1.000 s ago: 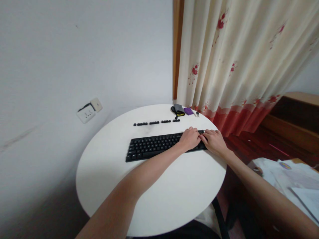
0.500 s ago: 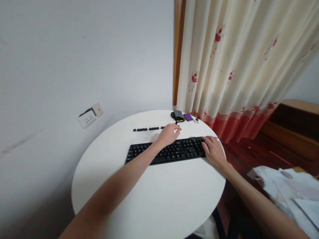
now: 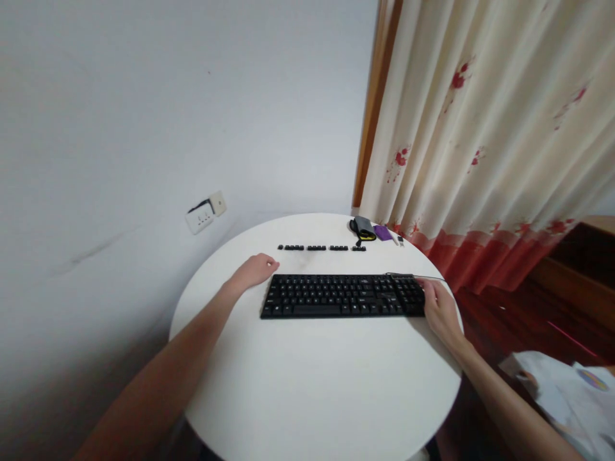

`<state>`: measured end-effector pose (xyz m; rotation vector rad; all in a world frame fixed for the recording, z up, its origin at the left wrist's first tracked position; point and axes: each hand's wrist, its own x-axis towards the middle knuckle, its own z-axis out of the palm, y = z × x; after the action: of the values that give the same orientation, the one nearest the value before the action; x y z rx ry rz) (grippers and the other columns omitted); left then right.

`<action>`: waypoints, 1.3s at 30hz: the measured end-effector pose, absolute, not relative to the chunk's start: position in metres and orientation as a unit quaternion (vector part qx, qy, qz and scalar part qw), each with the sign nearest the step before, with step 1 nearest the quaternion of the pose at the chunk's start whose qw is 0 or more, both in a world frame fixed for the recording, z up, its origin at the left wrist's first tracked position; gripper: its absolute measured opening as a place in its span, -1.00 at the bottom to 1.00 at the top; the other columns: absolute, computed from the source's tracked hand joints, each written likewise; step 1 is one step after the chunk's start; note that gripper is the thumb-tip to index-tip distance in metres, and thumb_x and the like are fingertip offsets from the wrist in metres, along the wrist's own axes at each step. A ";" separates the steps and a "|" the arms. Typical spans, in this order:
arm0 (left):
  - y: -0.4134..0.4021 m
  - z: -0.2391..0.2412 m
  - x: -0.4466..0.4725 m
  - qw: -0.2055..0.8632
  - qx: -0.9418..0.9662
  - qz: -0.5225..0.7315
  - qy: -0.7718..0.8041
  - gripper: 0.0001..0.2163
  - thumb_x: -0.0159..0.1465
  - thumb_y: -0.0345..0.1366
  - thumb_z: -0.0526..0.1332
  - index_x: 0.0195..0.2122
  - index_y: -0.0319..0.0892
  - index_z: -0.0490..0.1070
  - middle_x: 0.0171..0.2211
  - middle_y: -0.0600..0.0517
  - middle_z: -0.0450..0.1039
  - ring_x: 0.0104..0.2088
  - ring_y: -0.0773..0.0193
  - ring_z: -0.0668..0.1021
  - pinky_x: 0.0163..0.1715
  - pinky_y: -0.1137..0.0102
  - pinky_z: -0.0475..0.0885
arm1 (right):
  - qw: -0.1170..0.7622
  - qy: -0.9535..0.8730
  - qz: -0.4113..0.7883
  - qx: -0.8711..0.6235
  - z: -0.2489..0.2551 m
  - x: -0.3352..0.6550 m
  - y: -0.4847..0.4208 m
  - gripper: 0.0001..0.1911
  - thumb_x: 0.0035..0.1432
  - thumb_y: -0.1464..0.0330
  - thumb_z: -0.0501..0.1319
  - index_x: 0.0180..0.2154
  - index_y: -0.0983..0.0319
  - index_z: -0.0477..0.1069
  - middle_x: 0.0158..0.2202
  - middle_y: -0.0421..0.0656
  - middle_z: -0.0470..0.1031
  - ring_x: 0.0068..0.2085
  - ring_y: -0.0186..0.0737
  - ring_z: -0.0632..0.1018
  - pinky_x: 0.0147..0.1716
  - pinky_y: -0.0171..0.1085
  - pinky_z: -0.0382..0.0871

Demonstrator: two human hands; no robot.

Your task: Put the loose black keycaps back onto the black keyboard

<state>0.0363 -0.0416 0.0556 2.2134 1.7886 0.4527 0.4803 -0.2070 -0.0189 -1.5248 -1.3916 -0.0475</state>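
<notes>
A black keyboard (image 3: pixel 331 296) lies on the round white table (image 3: pixel 321 371). My right hand (image 3: pixel 441 314) is at its right end, with fingers and thumb bent around the edge beside the number pad. My left hand (image 3: pixel 255 270) is over the table by the keyboard's upper left corner, just apart from it. Its fingers are loosely bent and nothing shows between them. Behind the keyboard runs a row of small black keycaps (image 3: pixel 316 248) in several short groups, with a single keycap (image 3: pixel 280 247) at the left end.
At the table's far right lie a grey and black pouch (image 3: pixel 364 228), a purple piece (image 3: pixel 383 232) and a small black-and-white item (image 3: pixel 400 241). A thin cable (image 3: pixel 430 277) runs off the right edge. Wall sockets (image 3: pixel 199 218), a curtain (image 3: pixel 461 160) and white bags (image 3: pixel 567 397) surround the table.
My left hand has moved left from the right part of the keycap row to beside the keyboard's left end. My right hand has shifted from the keys to the right edge. The view turned left.
</notes>
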 end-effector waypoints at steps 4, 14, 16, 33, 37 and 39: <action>-0.053 0.053 0.033 0.206 0.778 0.089 0.587 -0.69 0.23 -0.09 0.08 -0.41 -0.16 0.52 -0.58 0.02 0.52 -0.45 0.18 0.55 -0.38 0.43 0.33 | 0.533 -0.520 -0.014 -0.668 -0.024 0.483 -0.210 -0.58 0.31 0.19 -0.05 -0.08 0.24 0.47 -0.06 0.03 0.53 -0.04 0.02 0.50 0.02 -0.03 0.31; -0.064 0.052 0.040 0.214 0.794 0.099 0.561 -0.79 0.15 -0.38 0.02 -0.41 -0.20 0.46 -0.52 -0.03 0.52 -0.48 0.24 0.54 -0.45 0.45 0.33 | 0.492 -0.487 0.051 -0.720 -0.027 0.490 -0.207 -0.54 0.21 0.15 0.02 -0.17 0.29 0.58 -0.17 0.02 0.61 -0.14 0.05 0.57 -0.11 -0.12 0.37; -0.065 0.049 0.042 0.245 0.791 0.084 0.554 -0.79 0.14 -0.39 0.01 -0.39 -0.21 0.45 -0.59 -0.01 0.48 -0.53 0.24 0.52 -0.51 0.45 0.32 | 0.486 -0.476 0.040 -0.732 -0.028 0.493 -0.206 -0.52 0.20 0.13 0.03 -0.15 0.31 0.57 -0.16 0.03 0.61 -0.14 0.06 0.57 -0.10 -0.12 0.38; -0.042 0.018 0.049 0.233 0.782 0.174 0.552 -0.77 0.20 -0.40 0.07 -0.28 -0.21 0.53 -0.45 0.00 0.56 -0.45 0.28 0.56 -0.41 0.45 0.42 | 0.385 -0.549 -0.156 -0.726 -0.023 0.488 -0.200 -0.56 0.18 0.20 0.04 -0.05 0.31 0.47 -0.02 0.11 0.50 0.00 0.12 0.48 0.04 0.05 0.28; -0.015 0.007 0.040 0.105 0.721 0.255 0.636 -0.69 0.28 -0.42 0.03 -0.04 -0.22 0.47 -0.07 -0.12 0.53 -0.06 0.16 0.53 -0.05 0.36 0.39 | 0.394 -0.589 -0.166 -0.686 -0.003 0.461 -0.188 -0.63 0.18 0.23 0.08 -0.07 0.24 0.48 -0.01 0.07 0.48 0.02 0.10 0.45 0.05 0.08 0.27; -0.003 0.003 0.036 0.060 0.704 0.275 0.652 -0.63 0.31 -0.39 0.02 0.12 -0.22 0.38 0.05 -0.15 0.45 0.05 0.11 0.48 0.06 0.31 0.33 | 0.397 -0.624 -0.151 -0.656 0.009 0.442 -0.177 -0.67 0.17 0.26 0.10 -0.11 0.24 0.50 -0.02 0.06 0.47 0.02 0.09 0.45 0.05 0.07 0.27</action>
<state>0.0363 -0.0025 0.0027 2.1310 1.9747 0.8322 0.4422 -0.1772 0.0088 -1.6631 -1.5805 -0.3829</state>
